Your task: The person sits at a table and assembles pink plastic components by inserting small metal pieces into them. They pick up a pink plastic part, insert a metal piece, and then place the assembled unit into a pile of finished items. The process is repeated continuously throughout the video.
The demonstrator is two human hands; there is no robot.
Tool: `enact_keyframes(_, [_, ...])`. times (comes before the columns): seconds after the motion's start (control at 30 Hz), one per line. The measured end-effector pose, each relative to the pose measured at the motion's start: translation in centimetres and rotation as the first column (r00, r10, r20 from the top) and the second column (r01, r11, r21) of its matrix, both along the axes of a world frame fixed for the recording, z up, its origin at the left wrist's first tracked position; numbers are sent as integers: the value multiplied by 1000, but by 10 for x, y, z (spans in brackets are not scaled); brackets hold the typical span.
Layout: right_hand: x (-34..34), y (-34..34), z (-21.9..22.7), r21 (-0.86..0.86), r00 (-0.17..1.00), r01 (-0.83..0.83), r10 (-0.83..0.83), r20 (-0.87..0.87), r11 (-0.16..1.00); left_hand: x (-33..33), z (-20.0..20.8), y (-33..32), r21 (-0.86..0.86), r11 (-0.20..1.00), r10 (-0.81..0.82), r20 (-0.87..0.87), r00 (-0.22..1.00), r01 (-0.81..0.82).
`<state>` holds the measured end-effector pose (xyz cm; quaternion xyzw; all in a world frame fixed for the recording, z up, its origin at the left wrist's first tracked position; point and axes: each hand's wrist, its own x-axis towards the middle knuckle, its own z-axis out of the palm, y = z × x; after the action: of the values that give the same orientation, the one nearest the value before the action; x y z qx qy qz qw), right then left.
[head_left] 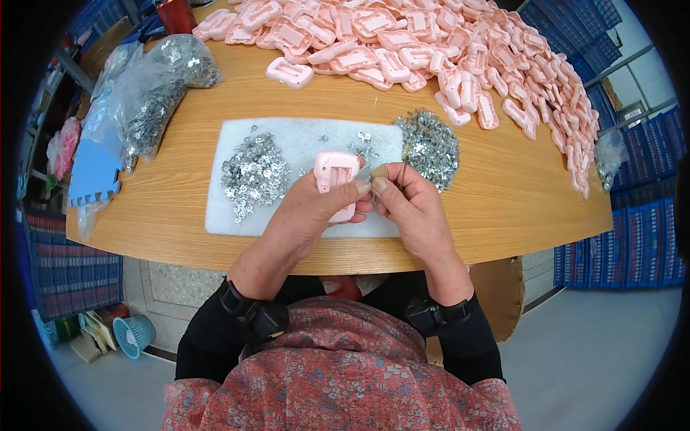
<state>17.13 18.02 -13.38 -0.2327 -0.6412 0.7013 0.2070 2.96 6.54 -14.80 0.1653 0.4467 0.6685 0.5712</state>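
Observation:
My left hand [303, 208] holds a pink plastic casing [336, 164] with a rectangular opening, over a white foam mat [221, 208]. The fingers of my right hand [417, 215] are pinched together close to my left thumb, beside the casing. What sits in that pinch is too small to make out. A tan wrap [379, 172] covers a right fingertip, and a thin dark thing shows by the fingers. On the mat's left lies a pile of small silvery metal pieces [255, 172]. Another heap of metal pieces [430, 149] lies at the mat's right edge.
Many pink casings [395, 39] are heaped across the back and right of the wooden table [503, 215]. At the left are clear bags of metal parts [154, 108], a blue foam tile [95, 172] and a red container [176, 16]. Blue crates [622, 244] stand beyond the table.

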Motion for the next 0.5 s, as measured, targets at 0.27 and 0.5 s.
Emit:
enact_keyframes(0.27, [0,-2,-2,-153,999,22,-26,-25,988,4,7,0,-6,1000,0,12,1000,0])
enact_keyframes(0.5, [13,1,-5,-349,995,68,-89,-44,935,-3,6,5,168,980,91,106,990,-108])
